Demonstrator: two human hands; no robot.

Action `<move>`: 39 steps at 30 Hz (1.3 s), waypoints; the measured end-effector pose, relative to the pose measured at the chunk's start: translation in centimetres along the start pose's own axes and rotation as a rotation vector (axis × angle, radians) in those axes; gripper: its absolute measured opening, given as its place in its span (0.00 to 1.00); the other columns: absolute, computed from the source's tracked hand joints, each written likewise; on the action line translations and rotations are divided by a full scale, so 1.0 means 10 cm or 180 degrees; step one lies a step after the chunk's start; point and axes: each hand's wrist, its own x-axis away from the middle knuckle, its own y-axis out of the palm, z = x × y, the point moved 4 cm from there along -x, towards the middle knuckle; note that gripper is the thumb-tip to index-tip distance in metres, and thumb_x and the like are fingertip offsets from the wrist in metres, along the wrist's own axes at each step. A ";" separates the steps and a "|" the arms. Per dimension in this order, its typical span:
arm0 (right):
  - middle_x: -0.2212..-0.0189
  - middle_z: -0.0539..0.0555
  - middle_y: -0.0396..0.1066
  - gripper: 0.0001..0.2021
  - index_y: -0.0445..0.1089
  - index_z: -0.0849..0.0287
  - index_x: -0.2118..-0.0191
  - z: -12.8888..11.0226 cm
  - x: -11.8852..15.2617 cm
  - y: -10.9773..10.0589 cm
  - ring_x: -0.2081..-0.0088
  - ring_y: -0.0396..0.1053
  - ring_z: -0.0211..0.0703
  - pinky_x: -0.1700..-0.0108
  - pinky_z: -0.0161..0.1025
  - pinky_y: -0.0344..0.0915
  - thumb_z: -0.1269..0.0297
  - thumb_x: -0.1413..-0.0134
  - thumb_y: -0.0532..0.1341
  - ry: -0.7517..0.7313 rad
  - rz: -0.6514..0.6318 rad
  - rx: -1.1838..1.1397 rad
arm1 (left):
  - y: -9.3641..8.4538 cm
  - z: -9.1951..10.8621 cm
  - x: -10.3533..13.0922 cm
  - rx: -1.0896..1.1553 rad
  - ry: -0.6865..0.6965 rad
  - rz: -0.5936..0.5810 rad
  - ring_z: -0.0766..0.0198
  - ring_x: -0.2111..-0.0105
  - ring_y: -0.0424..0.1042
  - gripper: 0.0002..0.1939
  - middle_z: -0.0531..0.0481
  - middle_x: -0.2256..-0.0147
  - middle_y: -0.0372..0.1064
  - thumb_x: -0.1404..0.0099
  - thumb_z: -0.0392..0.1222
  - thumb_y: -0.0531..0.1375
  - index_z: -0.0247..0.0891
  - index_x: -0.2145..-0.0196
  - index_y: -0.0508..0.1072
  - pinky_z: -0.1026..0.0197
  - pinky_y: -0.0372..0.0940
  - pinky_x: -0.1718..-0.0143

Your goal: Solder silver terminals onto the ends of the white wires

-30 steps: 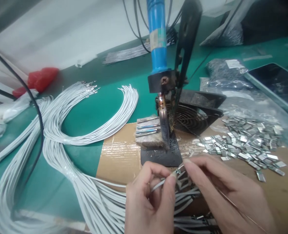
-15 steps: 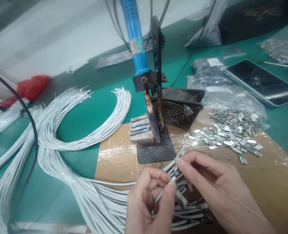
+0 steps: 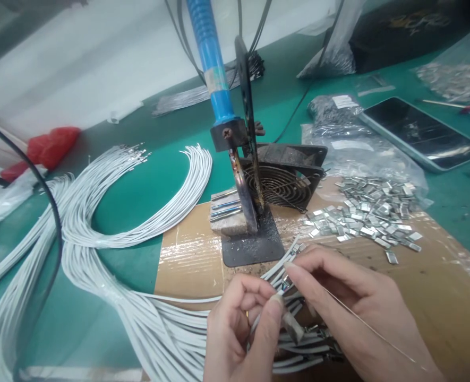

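Observation:
My left hand is closed, its thumb and index finger pinching a white cable close to its end. At that end a small metal connector shows between my two hands, with tiny coloured wires at its back. The fingertips of my right hand are closed on the connector's far end, which they partly hide. A thin solder-like wire runs from under the right fingers back across that hand. Below both hands lie several more cable ends with metal connectors.
A blue-handled soldering iron stands in a holder above a dark base plate. Behind it is a black fan. Loose metal shells lie on the cardboard. Bundled white cables spread leftward; a phone rests at right.
The view has shifted slightly, so the soldering iron and the metal shells appear a little further left. Both hands keep nearly the same pose around the cable end.

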 end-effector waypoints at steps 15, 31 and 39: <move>0.79 0.45 0.65 0.14 0.73 0.56 0.75 0.03 0.01 0.03 0.76 0.59 0.31 0.75 0.24 0.56 0.53 0.45 0.69 0.0655 -0.0117 -0.0444 | -0.05 -0.06 -0.03 -0.0003 -0.0102 -0.0140 0.78 0.82 0.54 0.25 0.54 0.77 0.72 0.45 0.60 0.74 0.35 0.69 0.74 0.71 0.44 0.79; 0.85 0.44 0.55 0.16 0.74 0.55 0.75 0.08 0.01 -0.07 0.81 0.50 0.31 0.81 0.26 0.50 0.50 0.42 0.66 0.0463 0.0022 -0.0056 | -0.17 0.02 0.00 -0.1341 0.0805 0.0210 0.64 0.72 0.74 0.07 0.53 0.73 0.74 0.31 0.45 0.64 0.41 0.65 0.79 0.64 0.65 0.68; 0.86 0.45 0.56 0.17 0.75 0.53 0.72 0.32 0.05 -0.35 0.84 0.52 0.32 0.86 0.25 0.53 0.45 0.41 0.66 0.0531 0.0084 0.0274 | -0.57 0.00 -0.14 -0.3295 0.1649 0.0514 0.53 0.56 0.69 0.03 0.48 0.58 0.68 0.29 0.42 0.60 0.43 0.61 0.72 0.53 0.61 0.54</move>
